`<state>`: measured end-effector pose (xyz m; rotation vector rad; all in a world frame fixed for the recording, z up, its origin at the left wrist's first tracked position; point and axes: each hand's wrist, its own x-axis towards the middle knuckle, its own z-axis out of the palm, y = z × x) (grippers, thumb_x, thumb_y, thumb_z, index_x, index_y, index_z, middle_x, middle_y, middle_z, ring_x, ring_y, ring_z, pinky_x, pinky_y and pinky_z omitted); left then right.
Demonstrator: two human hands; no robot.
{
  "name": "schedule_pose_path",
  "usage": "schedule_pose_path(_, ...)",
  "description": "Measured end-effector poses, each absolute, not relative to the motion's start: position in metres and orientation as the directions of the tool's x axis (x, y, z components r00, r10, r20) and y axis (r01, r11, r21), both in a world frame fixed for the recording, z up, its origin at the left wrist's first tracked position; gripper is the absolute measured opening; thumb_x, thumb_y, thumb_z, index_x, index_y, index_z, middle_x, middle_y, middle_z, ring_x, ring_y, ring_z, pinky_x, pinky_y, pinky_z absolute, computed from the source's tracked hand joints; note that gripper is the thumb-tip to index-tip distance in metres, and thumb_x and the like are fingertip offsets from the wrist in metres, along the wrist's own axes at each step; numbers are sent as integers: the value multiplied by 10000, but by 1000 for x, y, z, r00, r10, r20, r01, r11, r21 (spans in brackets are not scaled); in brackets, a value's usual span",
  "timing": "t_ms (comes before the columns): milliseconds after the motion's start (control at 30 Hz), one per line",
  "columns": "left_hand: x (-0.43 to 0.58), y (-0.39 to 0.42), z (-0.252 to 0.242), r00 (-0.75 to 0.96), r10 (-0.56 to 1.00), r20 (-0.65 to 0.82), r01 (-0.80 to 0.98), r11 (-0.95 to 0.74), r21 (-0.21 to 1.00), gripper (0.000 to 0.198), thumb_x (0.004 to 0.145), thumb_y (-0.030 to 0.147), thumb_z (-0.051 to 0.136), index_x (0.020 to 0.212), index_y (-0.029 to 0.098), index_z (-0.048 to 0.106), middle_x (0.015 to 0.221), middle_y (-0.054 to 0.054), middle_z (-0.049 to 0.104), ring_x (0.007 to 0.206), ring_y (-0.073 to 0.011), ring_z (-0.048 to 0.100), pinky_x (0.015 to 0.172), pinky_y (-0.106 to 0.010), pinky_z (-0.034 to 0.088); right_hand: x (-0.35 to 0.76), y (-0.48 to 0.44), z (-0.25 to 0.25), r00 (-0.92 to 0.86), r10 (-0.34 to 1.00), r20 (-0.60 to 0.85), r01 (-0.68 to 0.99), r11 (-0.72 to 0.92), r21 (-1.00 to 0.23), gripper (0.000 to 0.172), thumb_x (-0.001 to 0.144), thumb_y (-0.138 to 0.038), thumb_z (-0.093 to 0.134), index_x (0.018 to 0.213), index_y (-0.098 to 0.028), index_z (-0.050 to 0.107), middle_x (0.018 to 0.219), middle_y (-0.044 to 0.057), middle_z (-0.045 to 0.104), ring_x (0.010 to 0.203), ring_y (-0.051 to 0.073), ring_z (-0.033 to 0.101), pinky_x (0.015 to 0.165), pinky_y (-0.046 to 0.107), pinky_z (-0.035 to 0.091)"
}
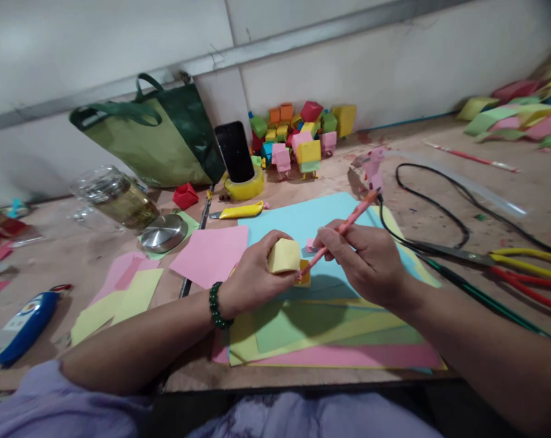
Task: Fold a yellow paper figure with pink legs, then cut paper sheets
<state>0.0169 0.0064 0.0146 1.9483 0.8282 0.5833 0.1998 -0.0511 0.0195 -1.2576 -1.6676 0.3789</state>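
My left hand point(252, 266) is closed around a pale yellow paper box point(285, 255), over the stacked coloured paper. In my right hand point(369, 263) is a slim pink pencil point(358, 210), held slanted between thumb and fingers. Its lower tip reaches a small deeper-yellow paper piece point(306, 280) just beside the box; whether they are joined I cannot tell. A tiny pink folded paper point(310, 244) lies between the hands on a light blue sheet point(298, 213). Beneath it are green, yellow and pink sheets.
Folded paper figures point(309, 155) cluster by the wall, near a phone point(235, 152) propped on a tape roll point(245, 184). Leftward stand a glass mug point(120, 198) and green bag point(165, 140). A yellow cutter point(241, 210), pink glue gun point(374, 169) with black cord, and scissors point(489, 258) surround the paper.
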Motion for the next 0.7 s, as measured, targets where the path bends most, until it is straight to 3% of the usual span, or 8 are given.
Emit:
schedule_pose_path(167,18,11,21,625,780,-25,290,-203,935,347,686,277,718,923,176,485,721,51,487,631,-94,456,555,-201,395,200,-52,19,11,862,507,538,422,-729,335,951,-347,440,726,-187,630,682,22,647,582,113,574,579,236,455)
schedule_pose_path(367,18,10,26,635,771,-55,294,-176,940,358,676,294,736,899,172,484,712,52,487,631,-92,460,547,-195,385,200,-52,20,-12,860,510,568,425,-704,352,952,-338,437,715,-169,634,685,27,662,565,107,575,569,230,451)
schedule_pose_path(700,17,7,26,638,768,64,404,-404,820,298,696,278,683,921,180,514,757,24,540,666,-121,493,596,-228,411,199,-51,18,-33,858,513,603,427,-674,368,948,-351,446,705,-164,649,673,23,661,575,111,593,573,226,450)
